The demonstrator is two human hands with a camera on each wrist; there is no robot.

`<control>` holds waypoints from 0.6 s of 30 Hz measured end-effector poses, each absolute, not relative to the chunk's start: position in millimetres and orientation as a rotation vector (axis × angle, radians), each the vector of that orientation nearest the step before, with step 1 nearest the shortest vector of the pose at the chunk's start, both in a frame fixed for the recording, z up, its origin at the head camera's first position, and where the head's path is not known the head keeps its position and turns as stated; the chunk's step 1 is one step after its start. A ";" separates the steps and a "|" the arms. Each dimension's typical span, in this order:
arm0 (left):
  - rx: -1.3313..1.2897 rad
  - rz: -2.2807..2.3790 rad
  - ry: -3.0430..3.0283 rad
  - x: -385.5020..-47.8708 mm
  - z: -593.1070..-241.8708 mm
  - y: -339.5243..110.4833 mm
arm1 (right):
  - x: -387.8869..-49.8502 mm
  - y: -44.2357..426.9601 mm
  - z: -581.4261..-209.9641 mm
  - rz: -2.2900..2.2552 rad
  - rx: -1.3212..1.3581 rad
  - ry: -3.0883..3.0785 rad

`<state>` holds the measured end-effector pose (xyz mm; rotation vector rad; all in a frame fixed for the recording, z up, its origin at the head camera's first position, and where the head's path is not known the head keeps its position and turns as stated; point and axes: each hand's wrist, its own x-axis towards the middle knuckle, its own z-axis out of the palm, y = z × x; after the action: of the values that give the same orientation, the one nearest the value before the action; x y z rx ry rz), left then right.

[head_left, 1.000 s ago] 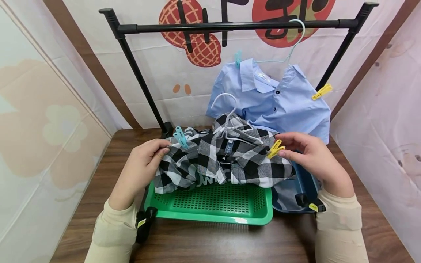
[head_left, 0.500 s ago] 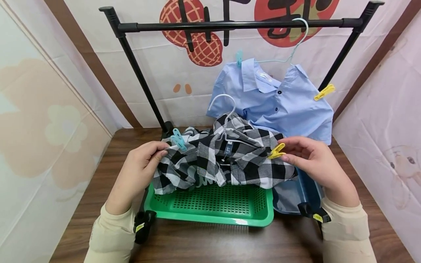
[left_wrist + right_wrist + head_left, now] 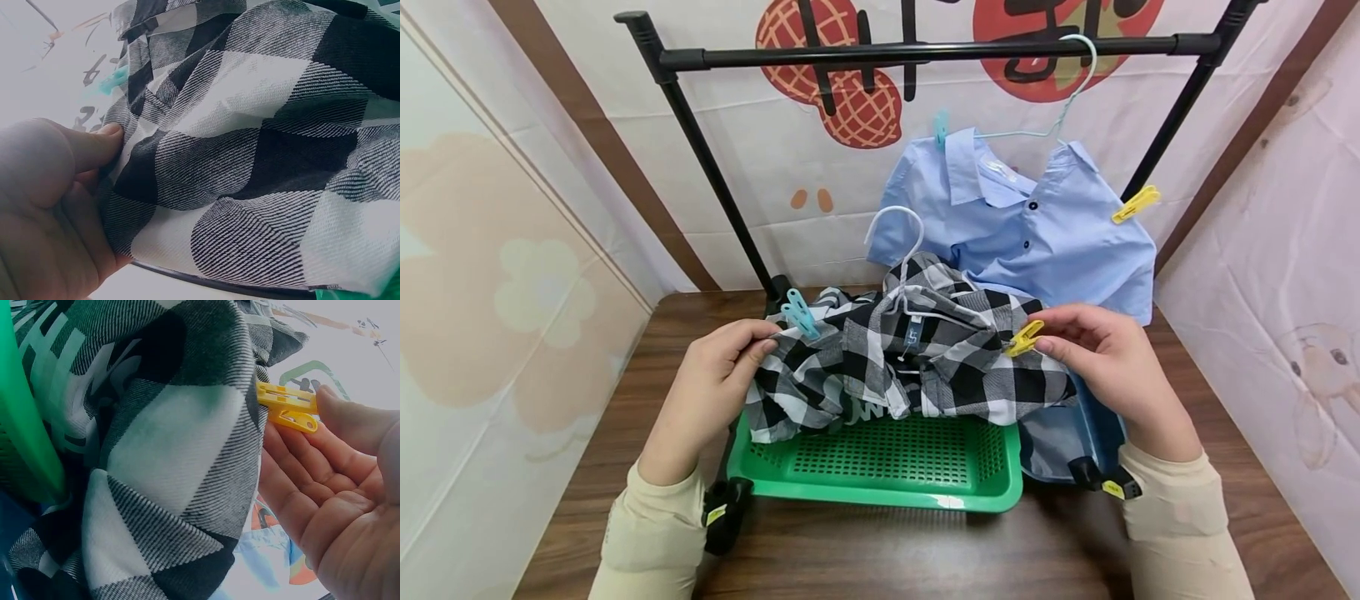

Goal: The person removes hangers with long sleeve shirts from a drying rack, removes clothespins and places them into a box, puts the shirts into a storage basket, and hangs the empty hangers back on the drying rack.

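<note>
A dark wood counter stands in a corner enclosed by pale cloth walls printed with flowers, red peanuts and a cartoon animal. A black rack spans the back; a light blue shirt hangs from its right half. A green basket sits at the front, beside a dark blue bin.

A black-and-white checked shirt lies across the back of the basket, its long axis running left to right, collar in the middle. Its white hanger points its hook upward, curling left. The left hand pinches the shirt's edge beside a blue clothespin. The right hand's thumb touches a yellow clothespin, fingers behind; whether it grips cannot be told.

Compared with a second earlier, the hook sits slightly farther left; the hands are nearly unchanged.
</note>
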<state>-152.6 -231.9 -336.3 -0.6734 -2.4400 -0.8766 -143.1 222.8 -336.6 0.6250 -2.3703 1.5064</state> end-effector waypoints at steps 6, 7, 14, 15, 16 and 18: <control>-0.675 -0.880 -2.437 -154.2 -338.0 -233.2 | -142.2 219.6 -336.3 1.506 0.554 -2.341; -0.674 -0.882 -2.438 -154.5 -338.5 -233.3 | -142.2 219.2 -336.6 1.508 0.545 -2.332; -0.690 -0.867 -2.439 -156.2 -339.9 -234.5 | -142.7 215.6 -337.8 1.530 0.506 -2.278; -0.694 -0.862 -2.440 -156.4 -339.9 -234.7 | -142.7 215.2 -337.8 1.539 0.504 -2.267; -0.698 -0.859 -2.442 -156.6 -339.9 -234.8 | -142.7 214.9 -337.8 1.544 0.502 -2.257; -0.701 -0.856 -2.443 -156.8 -340.1 -235.1 | -142.8 214.5 -337.8 1.560 0.502 -2.234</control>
<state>-156.8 -235.1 -340.1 -0.7011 -2.4429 -0.8562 -142.8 214.5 -337.8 0.5021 -2.2339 1.5604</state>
